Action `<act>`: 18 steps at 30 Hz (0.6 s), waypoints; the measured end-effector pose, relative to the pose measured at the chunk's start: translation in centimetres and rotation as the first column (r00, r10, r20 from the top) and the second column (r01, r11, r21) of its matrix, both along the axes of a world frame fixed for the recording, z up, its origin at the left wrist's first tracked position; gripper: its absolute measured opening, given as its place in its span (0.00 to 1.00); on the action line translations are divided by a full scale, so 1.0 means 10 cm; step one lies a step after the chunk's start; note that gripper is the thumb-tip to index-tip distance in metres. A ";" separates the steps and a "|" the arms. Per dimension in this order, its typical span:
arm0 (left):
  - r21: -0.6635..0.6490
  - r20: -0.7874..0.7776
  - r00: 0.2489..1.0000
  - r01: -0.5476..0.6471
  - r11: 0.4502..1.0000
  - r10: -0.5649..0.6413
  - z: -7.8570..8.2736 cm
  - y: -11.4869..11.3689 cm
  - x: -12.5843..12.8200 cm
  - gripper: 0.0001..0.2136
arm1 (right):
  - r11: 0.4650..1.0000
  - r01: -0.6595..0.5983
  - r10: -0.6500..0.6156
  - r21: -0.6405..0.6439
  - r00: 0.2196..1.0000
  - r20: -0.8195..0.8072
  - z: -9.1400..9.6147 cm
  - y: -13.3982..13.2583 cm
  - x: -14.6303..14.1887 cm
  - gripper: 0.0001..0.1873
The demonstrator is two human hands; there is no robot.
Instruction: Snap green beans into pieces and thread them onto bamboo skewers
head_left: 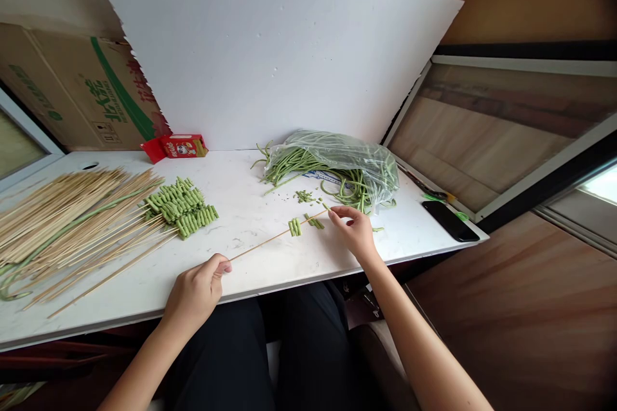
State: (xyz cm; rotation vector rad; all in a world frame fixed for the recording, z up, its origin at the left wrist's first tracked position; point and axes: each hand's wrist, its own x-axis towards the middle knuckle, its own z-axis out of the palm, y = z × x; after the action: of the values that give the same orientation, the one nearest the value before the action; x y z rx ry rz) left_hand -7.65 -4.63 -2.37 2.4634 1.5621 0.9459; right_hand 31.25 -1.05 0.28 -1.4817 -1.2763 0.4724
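Observation:
My left hand (200,289) is closed on the lower end of a thin bamboo skewer (260,244), which slants up to the right above the table. Several short cut pieces of green long bean (295,227) sit side by side across the skewer. At its far tip my right hand (354,228) pinches a small long bean piece (326,207), partly hidden by the fingers. Just below and behind the tip lie more cut pieces (314,221). To the left is a pile of finished bean skewers (180,205), their pieces packed in rows.
Many bare skewers (62,205) cover the table's left side, with a whole bean (81,221) across them. A clear plastic bag (337,148) of long beans lies at the back, bean scraps (303,196) before it. A red box (180,146) and a phone (449,221) rest farther out.

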 end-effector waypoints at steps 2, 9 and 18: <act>-0.006 0.008 1.000 0.001 1.000 -0.001 0.00 0.00 0.00 0.13 | 0.994 -0.106 0.097 -0.018 0.959 -0.267 0.01 0.00 -0.08 0.22; -0.030 0.008 1.000 -0.001 1.000 0.001 0.03 0.01 0.01 0.14 | 0.942 -0.336 0.210 -0.020 0.631 -0.747 0.03 -0.03 -0.26 0.23; -0.024 0.001 1.000 0.006 1.000 -0.006 -0.01 0.01 0.00 0.13 | 0.926 -0.377 0.190 -0.029 0.531 -0.826 0.02 -0.03 -0.22 0.16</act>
State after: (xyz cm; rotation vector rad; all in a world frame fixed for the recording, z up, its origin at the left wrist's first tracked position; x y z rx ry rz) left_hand -7.70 -4.52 -2.52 2.4495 1.5552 0.9222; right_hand 29.06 -1.32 0.48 -0.9625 -0.6975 1.3791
